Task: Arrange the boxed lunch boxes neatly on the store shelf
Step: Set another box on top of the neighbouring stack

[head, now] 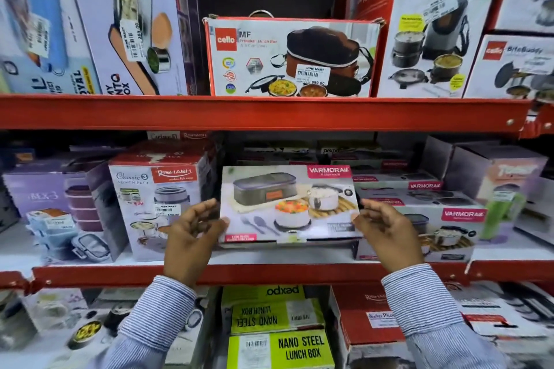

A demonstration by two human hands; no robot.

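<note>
From the head view: a big store rack with red rails, full of lunch box boxes. In the middle, one flat box [289, 204] with a grey lunch bag and a bowl of food in its picture, held up in front of the middle shelf [269, 274]. Left hand [192, 237] curled around the left edge of the box, fingers bent and gripping. Right hand [386, 234] curled around the right edge, gripping too. Box tipped up to face out, with its bottom edge low over the shelf (touching or not, hard to tell). Just beside it on the left, a tall white and red box [159, 204]. On the right, a pile of the same kind of flat boxes [425, 219].

Probably the step now: putting this box in the gap between the tall box and the pile. To do it well: keep both hands even so the box stays straight, slide in slowly, front edge in line with the boxes next door, picture facing out.
</note>
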